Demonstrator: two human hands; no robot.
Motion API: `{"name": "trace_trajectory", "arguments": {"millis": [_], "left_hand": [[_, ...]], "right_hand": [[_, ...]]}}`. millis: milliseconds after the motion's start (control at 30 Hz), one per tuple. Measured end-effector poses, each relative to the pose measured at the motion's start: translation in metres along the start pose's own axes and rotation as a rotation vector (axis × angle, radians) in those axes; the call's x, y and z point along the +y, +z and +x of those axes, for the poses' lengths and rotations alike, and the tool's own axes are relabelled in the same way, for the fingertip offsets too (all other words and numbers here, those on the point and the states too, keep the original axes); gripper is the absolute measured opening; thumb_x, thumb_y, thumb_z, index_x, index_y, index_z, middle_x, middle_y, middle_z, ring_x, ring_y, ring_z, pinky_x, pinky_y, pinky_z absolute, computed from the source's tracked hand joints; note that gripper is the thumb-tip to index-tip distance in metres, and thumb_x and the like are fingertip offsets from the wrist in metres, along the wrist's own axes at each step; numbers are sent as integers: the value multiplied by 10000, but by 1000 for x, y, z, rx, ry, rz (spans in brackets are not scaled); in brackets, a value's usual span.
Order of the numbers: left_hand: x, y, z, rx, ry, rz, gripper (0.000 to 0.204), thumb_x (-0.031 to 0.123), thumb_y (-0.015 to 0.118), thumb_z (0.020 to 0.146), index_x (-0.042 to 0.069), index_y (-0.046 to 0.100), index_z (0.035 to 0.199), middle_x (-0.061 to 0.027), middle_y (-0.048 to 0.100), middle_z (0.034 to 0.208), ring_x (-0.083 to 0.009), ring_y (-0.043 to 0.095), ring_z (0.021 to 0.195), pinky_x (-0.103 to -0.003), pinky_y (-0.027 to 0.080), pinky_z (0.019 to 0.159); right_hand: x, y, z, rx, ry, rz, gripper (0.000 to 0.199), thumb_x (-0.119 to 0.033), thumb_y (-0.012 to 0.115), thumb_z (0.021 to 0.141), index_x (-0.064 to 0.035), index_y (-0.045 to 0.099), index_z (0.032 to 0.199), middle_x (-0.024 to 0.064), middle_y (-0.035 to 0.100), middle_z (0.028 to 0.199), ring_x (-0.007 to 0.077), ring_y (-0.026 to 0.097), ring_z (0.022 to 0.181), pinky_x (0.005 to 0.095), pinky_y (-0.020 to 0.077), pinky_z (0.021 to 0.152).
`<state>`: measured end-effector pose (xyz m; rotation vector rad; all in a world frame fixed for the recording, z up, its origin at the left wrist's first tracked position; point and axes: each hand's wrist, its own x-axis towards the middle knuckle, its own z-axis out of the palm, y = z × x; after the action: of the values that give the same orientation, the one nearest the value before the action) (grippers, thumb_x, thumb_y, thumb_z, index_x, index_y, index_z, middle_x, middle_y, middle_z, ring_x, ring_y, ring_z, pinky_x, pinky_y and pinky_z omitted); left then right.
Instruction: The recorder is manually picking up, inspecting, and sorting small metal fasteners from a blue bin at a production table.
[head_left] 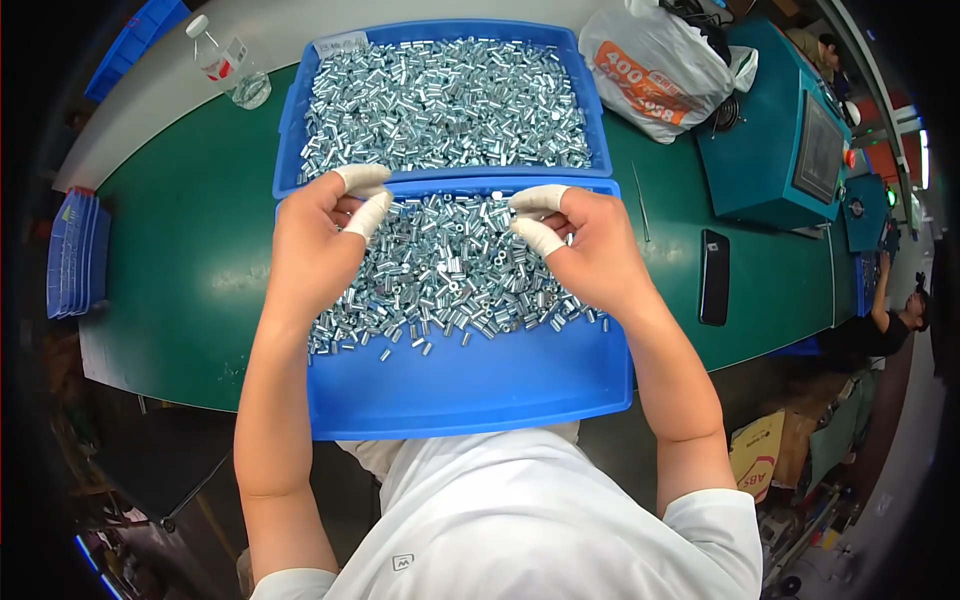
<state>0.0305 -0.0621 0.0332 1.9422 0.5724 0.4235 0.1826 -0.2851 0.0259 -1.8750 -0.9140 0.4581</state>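
Observation:
Both my hands hover over the nearer blue tray (470,385), which holds a heap of small silvery metal sleeves (455,265). White finger covers wrap the thumb and index finger of each hand. My left hand (325,235) is at the heap's far left, thumb and index tips drawn close together in a pinch. At the far right, my right hand (595,240) curls its thumb and index finger in a similar pinch, beside a small bright piece. What either pinch holds, if anything, is too small to make out.
Beyond it, a second blue tray (600,150) is filled with more sleeves. On the green table (180,270) are a plastic bottle (230,65), stacked blue trays (78,255), a plastic bag (655,70), a thin metal tool (640,203), a phone (714,278) and a teal machine (760,150). Another person (890,320) sits at far right.

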Motion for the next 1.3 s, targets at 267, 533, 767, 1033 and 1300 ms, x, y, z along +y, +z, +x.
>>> {"name": "trace_trajectory", "arguments": {"millis": [267, 533, 767, 1033, 1300], "left_hand": [[-10, 13, -31, -108, 160, 366, 252, 19, 752, 833, 18, 710, 1082, -119, 685, 938, -258, 644, 824, -370, 517, 739], [-28, 27, -29, -198, 391, 515, 296, -40, 736, 759, 5, 704, 1050, -113, 633, 976, -325, 583, 961, -432, 494, 845], [-30, 24, -24, -270, 375, 546, 277, -60, 742, 751, -7, 700, 1019, -112, 643, 970, -326, 583, 958, -422, 495, 845], [-35, 24, -22, -261, 401, 486, 295, -90, 706, 719, -5, 704, 1001, -116, 646, 931, -329, 587, 941, -420, 494, 842], [-34, 16, -21, -285, 388, 381, 327, -94, 742, 736, 31, 707, 1036, -107, 649, 931, -320, 592, 935, -409, 492, 821]], "right_hand": [[-1, 24, -9, -73, -139, -291, 223, -69, 766, 848, -23, 731, 1064, 115, 653, 773, 211, 618, 629, 343, 502, 610], [19, 45, -2, -71, -207, -404, 246, -44, 765, 819, -38, 730, 1062, 124, 646, 857, 301, 635, 768, 396, 519, 698], [19, 53, 1, -142, -220, -432, 230, -13, 773, 783, -31, 724, 1007, 131, 664, 903, 344, 641, 875, 434, 522, 777], [24, 50, 2, -125, -197, -324, 229, 2, 774, 784, -30, 721, 1004, 118, 674, 882, 309, 647, 823, 403, 525, 732], [28, 43, 6, -69, -165, -289, 216, 12, 738, 822, -48, 721, 1029, 118, 686, 888, 282, 659, 813, 382, 528, 711]]}}
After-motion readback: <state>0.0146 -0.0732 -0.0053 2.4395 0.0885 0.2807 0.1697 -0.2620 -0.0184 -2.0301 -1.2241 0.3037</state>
